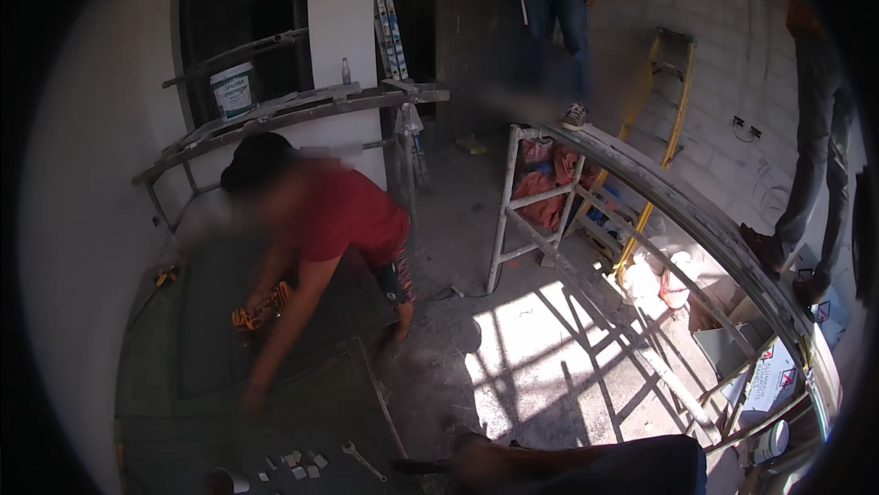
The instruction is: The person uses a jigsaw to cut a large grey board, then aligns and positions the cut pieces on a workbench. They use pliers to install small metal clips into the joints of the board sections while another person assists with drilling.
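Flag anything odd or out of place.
A glass bottle stands on the raised scaffold plank, an odd perch where a knock could topple it. Small pale pieces lie scattered beside the wrench on the dark panel.

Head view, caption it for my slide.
A red-shirted person leans over a dark surface, holding an orange power tool; small pale blocks and a wrench lie nearby.

Constr. site w/ scaffold [673,188], yel. ladder [681,106]
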Available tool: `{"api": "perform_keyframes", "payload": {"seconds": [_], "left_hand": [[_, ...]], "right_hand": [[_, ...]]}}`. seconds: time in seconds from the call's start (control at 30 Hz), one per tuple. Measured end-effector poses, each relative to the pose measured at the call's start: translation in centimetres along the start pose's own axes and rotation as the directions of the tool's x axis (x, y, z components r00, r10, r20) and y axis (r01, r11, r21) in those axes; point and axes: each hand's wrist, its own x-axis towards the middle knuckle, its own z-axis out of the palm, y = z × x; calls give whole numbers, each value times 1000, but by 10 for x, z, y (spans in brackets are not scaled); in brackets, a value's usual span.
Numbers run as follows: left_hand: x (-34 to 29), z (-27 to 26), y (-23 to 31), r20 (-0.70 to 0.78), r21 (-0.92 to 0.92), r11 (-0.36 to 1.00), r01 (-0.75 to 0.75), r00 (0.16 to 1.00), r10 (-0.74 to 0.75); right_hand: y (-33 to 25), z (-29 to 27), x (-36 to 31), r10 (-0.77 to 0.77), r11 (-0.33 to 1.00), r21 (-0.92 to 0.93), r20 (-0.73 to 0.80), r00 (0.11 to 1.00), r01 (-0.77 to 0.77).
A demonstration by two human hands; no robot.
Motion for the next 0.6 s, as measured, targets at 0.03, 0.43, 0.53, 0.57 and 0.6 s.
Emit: {"api": "perform_keyframes", "payload": {"seconds": [0.03, 0.43, 0.53, 0.57, 0.6], "left_hand": [[8, 1, 13, -73, 94, 992, -80, 994, 87], [-36, -112, 93, 269, -313, 775, 548, 834, -482], [-39, -106, 89, 272, -103, 803, 586, 794, -544], [-31, -108, 92, 214, -170, 795, 582, 809, -547], [-9, -124, 110, 187, -168, 778, 605, 794, -578]], "right_hand": [[9, -7, 16, -199, 980, -10, -28, 980, 198], [98, -116, 144, -79, 878, 470, 332, 940, -93], [130, -143, 186, -121, 910, 401, 502, 857, -106], [137, -153, 198, -146, 898, 433, 455, 879, -75], [155, -157, 207, -117, 906, 410, 475, 872, -102]]}}
